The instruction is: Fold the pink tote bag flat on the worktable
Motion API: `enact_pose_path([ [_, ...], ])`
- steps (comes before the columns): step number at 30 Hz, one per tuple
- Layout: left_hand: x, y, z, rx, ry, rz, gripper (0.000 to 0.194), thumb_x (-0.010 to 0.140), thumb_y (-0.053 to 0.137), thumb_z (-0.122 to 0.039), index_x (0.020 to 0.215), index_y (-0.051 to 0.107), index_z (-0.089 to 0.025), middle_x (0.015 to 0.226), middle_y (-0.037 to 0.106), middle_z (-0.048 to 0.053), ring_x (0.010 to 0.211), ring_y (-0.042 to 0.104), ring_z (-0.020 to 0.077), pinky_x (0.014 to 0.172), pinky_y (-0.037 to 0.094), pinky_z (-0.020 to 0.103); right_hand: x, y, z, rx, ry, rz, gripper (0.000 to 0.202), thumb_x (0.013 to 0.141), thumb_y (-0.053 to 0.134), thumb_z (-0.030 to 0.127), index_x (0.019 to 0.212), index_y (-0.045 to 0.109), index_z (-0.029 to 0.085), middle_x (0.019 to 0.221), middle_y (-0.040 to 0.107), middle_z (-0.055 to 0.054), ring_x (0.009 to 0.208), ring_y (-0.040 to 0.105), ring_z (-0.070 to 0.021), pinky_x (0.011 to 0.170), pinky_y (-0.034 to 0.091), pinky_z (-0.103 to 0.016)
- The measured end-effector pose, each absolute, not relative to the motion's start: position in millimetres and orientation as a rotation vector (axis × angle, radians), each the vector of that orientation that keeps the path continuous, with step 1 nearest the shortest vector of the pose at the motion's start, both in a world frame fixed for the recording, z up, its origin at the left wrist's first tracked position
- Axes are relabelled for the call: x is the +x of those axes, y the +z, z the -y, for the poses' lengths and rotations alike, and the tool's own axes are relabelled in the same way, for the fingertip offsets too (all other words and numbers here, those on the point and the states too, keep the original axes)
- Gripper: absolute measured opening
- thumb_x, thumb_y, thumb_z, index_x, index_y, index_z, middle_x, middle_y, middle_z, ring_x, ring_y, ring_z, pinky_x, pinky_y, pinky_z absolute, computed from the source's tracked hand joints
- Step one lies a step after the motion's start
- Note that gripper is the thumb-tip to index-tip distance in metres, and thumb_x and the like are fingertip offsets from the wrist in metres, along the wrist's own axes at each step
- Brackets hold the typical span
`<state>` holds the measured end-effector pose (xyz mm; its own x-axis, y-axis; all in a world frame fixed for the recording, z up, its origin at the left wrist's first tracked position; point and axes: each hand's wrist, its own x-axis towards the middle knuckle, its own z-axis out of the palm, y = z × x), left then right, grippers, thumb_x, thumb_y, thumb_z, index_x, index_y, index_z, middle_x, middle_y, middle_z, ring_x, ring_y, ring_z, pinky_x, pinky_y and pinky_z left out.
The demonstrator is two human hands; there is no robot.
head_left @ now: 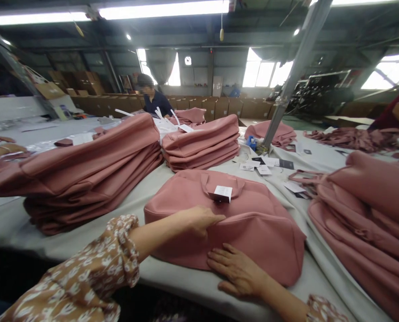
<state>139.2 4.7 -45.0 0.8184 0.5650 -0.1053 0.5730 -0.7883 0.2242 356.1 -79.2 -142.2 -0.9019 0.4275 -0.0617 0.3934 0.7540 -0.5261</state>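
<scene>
Both hands lie on a pink bag (233,214) near the table's (172,277) front edge.

The right hand (237,270) is spread flat, pressing its near edge; the left hand (199,219) rests palm down on top, fingers together, pinching nothing. A white tag (223,192) sits by the bag's handle. Farther back stand two stacks of bags (85,174) (202,143), beside a slanted pole (293,76).
</scene>
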Motion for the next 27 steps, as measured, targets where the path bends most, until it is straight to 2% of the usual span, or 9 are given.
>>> enact_pose_path([
  [4, 150, -73, 33, 2.909, -0.077, -0.810, 0.027, 0.082, 0.057, -0.013, 0.106, 0.067, -0.017, 0.071, 0.068, 0.013, 0.057, 0.062, 0.0285, 0.053, 0.049, 0.036, 359, -161, 77, -0.751, 0.795, 2.799, 0.064, 0.094, 0.047, 0.055, 0.149, 0.032, 0.025, 0.151, 0.038, -0.009, 0.137, 0.035, -0.0291, 0.116, 0.026, -0.048],
  [7, 134, -108, 62, 3.096, 0.040, -0.799, 0.037, 0.087, 0.048, -0.012, 0.122, 0.059, -0.014, 0.098, 0.069, 0.020, 0.076, 0.067, 0.0338, 0.057, 0.054, 0.040, 360, -173, 78, -0.778, 0.736, 2.784, 0.064, 0.089, 0.053, 0.054, 0.145, 0.038, 0.028, 0.148, 0.043, -0.008, 0.131, 0.044, -0.0321, 0.110, 0.036, -0.046],
  [10, 109, -150, 67, 3.195, 0.401, -0.829, 0.047, 0.089, 0.042, -0.007, 0.132, 0.053, -0.019, 0.120, 0.066, 0.015, 0.099, 0.065, 0.0327, 0.074, 0.055, 0.039, 361, -184, 79, -0.971, 0.676, 2.698, 0.059, 0.090, 0.051, 0.049, 0.143, 0.040, 0.027, 0.140, 0.052, -0.007, 0.120, 0.054, -0.0296, 0.100, 0.047, -0.041],
  [14, 94, -182, 45, 3.028, 0.686, -0.857, 0.060, 0.089, 0.039, -0.004, 0.142, 0.044, -0.030, 0.126, 0.065, 0.008, 0.109, 0.063, 0.0264, 0.080, 0.054, 0.031, 362, -183, 80, -1.041, 0.423, 2.690, 0.049, 0.092, 0.050, 0.045, 0.133, 0.051, 0.019, 0.117, 0.067, -0.010, 0.099, 0.064, -0.0265, 0.084, 0.054, -0.037],
  [17, 97, -171, 37, 2.870, 0.669, -0.870, 0.062, 0.086, 0.043, -0.003, 0.141, 0.047, -0.032, 0.127, 0.064, 0.007, 0.110, 0.064, 0.0254, 0.083, 0.055, 0.031, 370, -151, 86, -0.780, 0.124, 2.672, 0.032, 0.094, 0.052, 0.031, 0.120, 0.058, 0.014, 0.103, 0.070, -0.010, 0.094, 0.065, -0.0230, 0.084, 0.054, -0.035],
  [20, 105, -147, 45, 2.685, 0.687, -0.905, 0.057, 0.088, 0.045, -0.006, 0.139, 0.049, -0.032, 0.132, 0.060, 0.009, 0.118, 0.059, 0.0299, 0.095, 0.052, 0.042, 390, -98, 89, -0.611, -0.131, 2.509, 0.031, 0.093, 0.050, 0.012, 0.124, 0.053, 0.013, 0.113, 0.068, -0.010, 0.112, 0.059, -0.0195, 0.097, 0.047, -0.034],
  [22, 116, -132, 54, 2.562, 0.772, -0.788, 0.051, 0.091, 0.046, -0.009, 0.136, 0.052, -0.033, 0.135, 0.056, 0.008, 0.127, 0.051, 0.0319, 0.107, 0.042, 0.052, 405, -65, 81, -0.766, -0.294, 2.439, 0.041, 0.090, 0.061, 0.018, 0.129, 0.050, 0.014, 0.127, 0.060, -0.014, 0.125, 0.049, -0.0250, 0.107, 0.039, -0.044],
  [24, 133, -121, 62, 2.510, 0.730, -0.491, 0.048, 0.093, 0.046, -0.012, 0.136, 0.051, -0.034, 0.136, 0.055, 0.007, 0.132, 0.046, 0.0301, 0.111, 0.035, 0.054, 418, -43, 65, -1.046, -0.352, 2.509, 0.057, 0.081, 0.075, 0.026, 0.131, 0.050, 0.016, 0.138, 0.050, -0.017, 0.130, 0.043, -0.0326, 0.109, 0.034, -0.053],
  [27, 160, -121, 62, 2.515, 0.471, -0.113, 0.055, 0.094, 0.044, -0.013, 0.145, 0.036, -0.032, 0.139, 0.052, 0.008, 0.130, 0.048, 0.0286, 0.109, 0.040, 0.049, 424, -31, 38, -1.418, -0.218, 2.715, 0.063, 0.066, 0.086, 0.034, 0.121, 0.058, 0.019, 0.137, 0.047, -0.017, 0.118, 0.051, -0.0352, 0.098, 0.044, -0.050],
])
